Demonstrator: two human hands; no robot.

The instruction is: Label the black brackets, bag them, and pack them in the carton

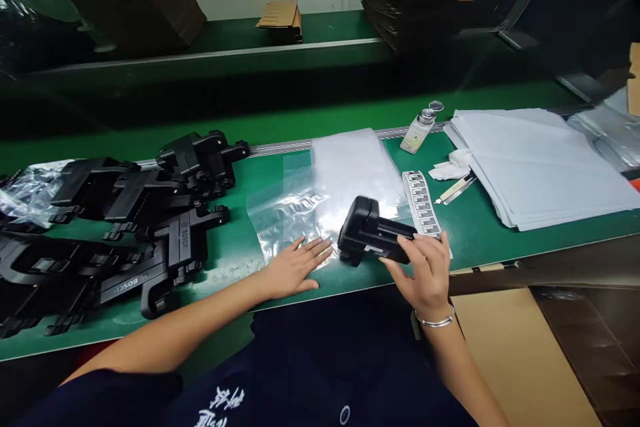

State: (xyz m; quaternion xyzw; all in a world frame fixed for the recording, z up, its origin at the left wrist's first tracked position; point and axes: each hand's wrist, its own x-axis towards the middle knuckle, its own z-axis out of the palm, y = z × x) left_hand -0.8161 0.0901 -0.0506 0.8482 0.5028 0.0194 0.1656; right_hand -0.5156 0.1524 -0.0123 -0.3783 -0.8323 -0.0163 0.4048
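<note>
My right hand (425,270) grips one end of a black plastic bracket-like device (373,230), which is tilted over the clear bags. Flat on a clear plastic bag (285,207) rests my left hand (296,270), its fingers stretched out. Under the device lies a stack of clear plastic bags (353,163). Just right of it is a strip of printed labels (421,203), partly covered by my right hand. Several similar black devices marked BOSCH (183,240) are piled to the left of my left arm.
A small bottle (419,131) with a metal top stands at the back. A utility knife (454,189) and crumpled white tissue (453,165) lie beside a stack of white sheets (550,167). An open cardboard box (520,347) sits below the green table's edge at right.
</note>
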